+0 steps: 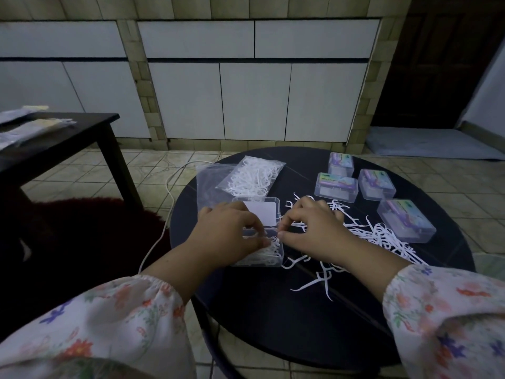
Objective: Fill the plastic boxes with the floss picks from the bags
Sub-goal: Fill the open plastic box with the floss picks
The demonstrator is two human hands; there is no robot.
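Four closed plastic boxes (369, 192) sit from 12 to 3 o'clock on the round dark table (273, 310), labels up; I can't tell how full they are. The open box (259, 239) I'm filling is at about 9 o'clock from table centre, lid flipped back toward 12, its tray part-full of picks. My left hand (229, 233) rests over the tray, thumb and forefinger curled, apparently pinching picks at the tray's right edge. My right hand (314, 231) is just beside it at 3 o'clock, fingers curled, pinching a few picks at that same edge; the fingertips of both hands nearly meet there. The loose floss picks (382, 236) are spread from under my right hand out toward 3 and 5 o'clock, so the right hand is nearer the supply and the left nearer the box. The box's long axis seems to run 9-to-3, so picks probably need to go in lengthwise. A full bag (251, 175) lies at 11 o'clock on an emptied bag (210, 184), both untouched.
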